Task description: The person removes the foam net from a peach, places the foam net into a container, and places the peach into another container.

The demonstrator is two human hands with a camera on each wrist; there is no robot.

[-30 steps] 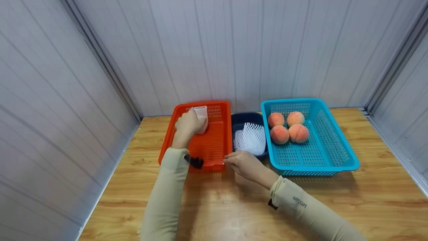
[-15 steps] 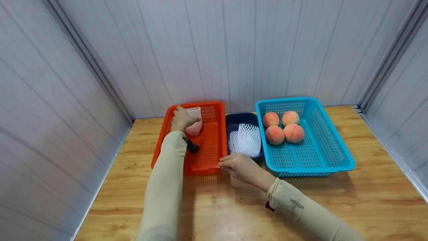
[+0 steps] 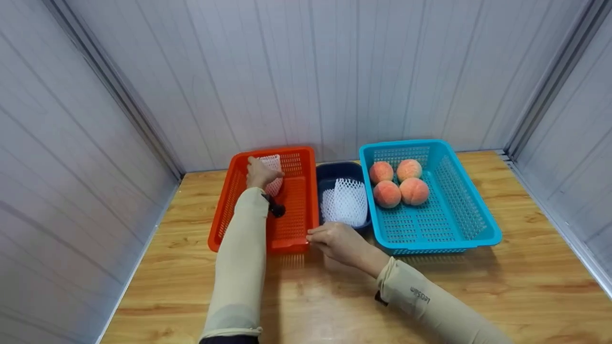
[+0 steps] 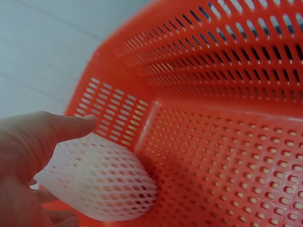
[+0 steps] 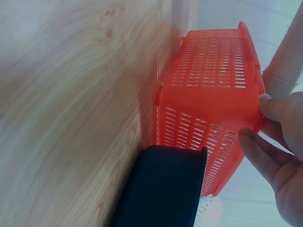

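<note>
A: How do the fingers stand?

B: The fingers of my left hand (image 3: 259,173) are spread, the thumb extended, and I judge that they grasp nothing; whether they brush the netting beside them, I cannot tell. The fingers of my right hand (image 3: 337,242) pinch the rim of the orange basket (image 3: 292,215) at its near right corner.

A: Where is the sleeve?

B: The white foam net sleeve (image 4: 120,182) lies inside that basket, in its far part, just to the right of my left fingers. It bulges around something pale, too veiled by the mesh to identify.

A: Which relation matters most?

B: The sideways one. The sleeve's long axis runs roughly front to back, along the basket's length, with the rounded end toward me in the head view. My left hand is the nearer, alongside it; my right is well apart, at the near corner.

A: What surrounds these?

B: Just beside the orange basket, on its right, a navy tub (image 3: 332,179) holds more white netting (image 3: 351,200). Next to the tub, a blue basket (image 3: 444,243) holds four peaches (image 3: 414,191), grouped in its left half. All stand on the wooden table (image 3: 330,306), before a pale panelled wall (image 3: 334,71).
</note>
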